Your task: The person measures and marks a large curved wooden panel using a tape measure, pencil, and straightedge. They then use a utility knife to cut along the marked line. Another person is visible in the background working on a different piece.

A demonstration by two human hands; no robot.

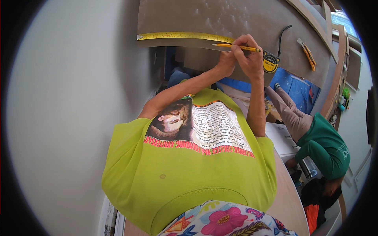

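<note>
- Right hand: I have it closed in a writing grip, fingertips pinched round a pencil, above the near edge of the board.
- Pencil: held over the board's near edge; long axis across the view, tilted slightly, dark point to the left, rear end to the right. Slim, yellow, with bare wood behind the point.
- Left hand: just beside the right, at the board edge, fingers bent; partly hidden, so I cannot tell what it grips.
- Tape blade: laid on the board, long axis left to right along the near edge, metal-tipped end at the left corner. Bright yellow, dark markings, gently curved in my view.
- Tape case: right of the right hand, near the board edge. Rounded, black and yellow, with a black strap reaching away.
- Board: flat, grey-brown, pale smudges on top.
- Utility knife: farther right on the board, orange and dark, grey end pointing upper left.
- Blue sheet: below, beyond the board edge.
- Co-worker: at far right, green shirt, bent over.
</note>
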